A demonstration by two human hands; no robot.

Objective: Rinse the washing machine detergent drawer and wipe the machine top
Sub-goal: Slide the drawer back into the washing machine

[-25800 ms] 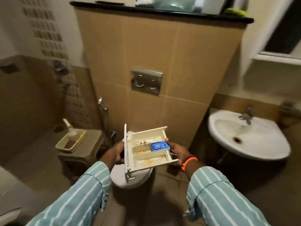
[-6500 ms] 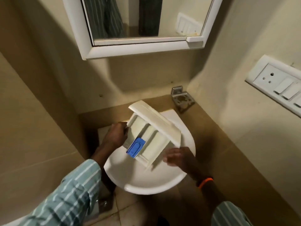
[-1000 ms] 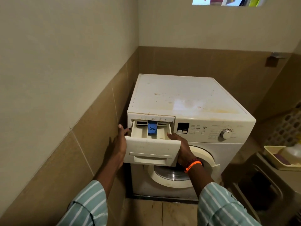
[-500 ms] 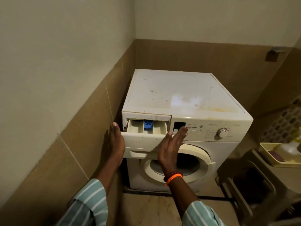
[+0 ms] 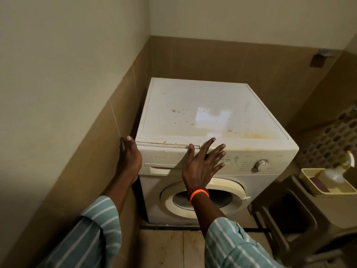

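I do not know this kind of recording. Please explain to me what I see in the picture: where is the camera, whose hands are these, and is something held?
There is no robot here. A person wears one camera on the head, so you look forward and down at that person's own arms in striped sleeves. In front stands a white washing machine in a tiled corner. Its detergent drawer is pushed in, flush with the front. The right hand lies flat and spread on the front panel; the left hand rests straight against the machine's left edge. Neither holds anything. The machine top shows brown and yellow stains. At the right a yellow tray stands on a stool.
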